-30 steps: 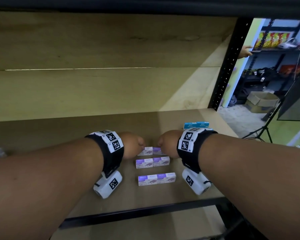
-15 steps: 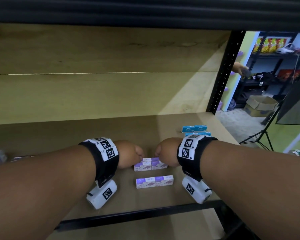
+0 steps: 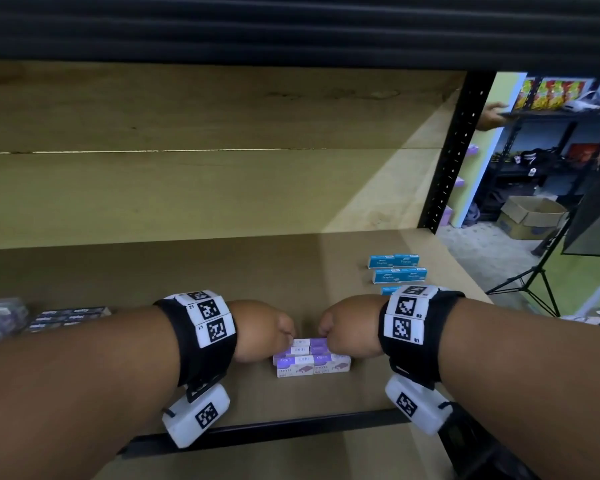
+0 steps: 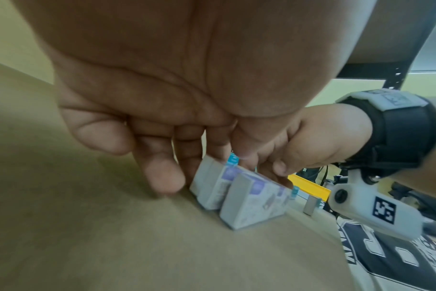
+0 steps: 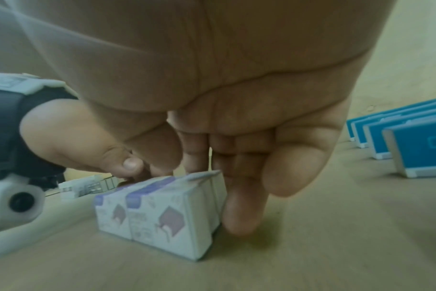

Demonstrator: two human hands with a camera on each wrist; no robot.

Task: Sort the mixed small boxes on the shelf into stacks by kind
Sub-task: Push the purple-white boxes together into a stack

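Purple-and-white staple boxes point(image 3: 312, 363) lie in three rows pressed together near the shelf's front edge. My left hand point(image 3: 264, 329) grips their left end and my right hand point(image 3: 347, 327) their right end. In the left wrist view the left fingers point(image 4: 162, 173) reach down behind the back row of purple boxes point(image 4: 249, 198), with the thumb on top. The right wrist view shows the right fingers point(image 5: 239, 212) behind the purple boxes point(image 5: 167, 212) in the same way. Blue staple boxes point(image 3: 395, 268) sit in rows at the right rear, also seen as blue boxes point(image 5: 411, 141).
The wooden shelf board point(image 3: 222, 271) runs back to a wooden rear wall. Dark boxes point(image 3: 66, 317) lie at the far left. A black upright post point(image 3: 454, 150) bounds the right side and a black rail point(image 3: 291, 427) the front edge.
Both hands have drawn the back rows of purple boxes toward me; the three separate rows now sit pressed together at the front.
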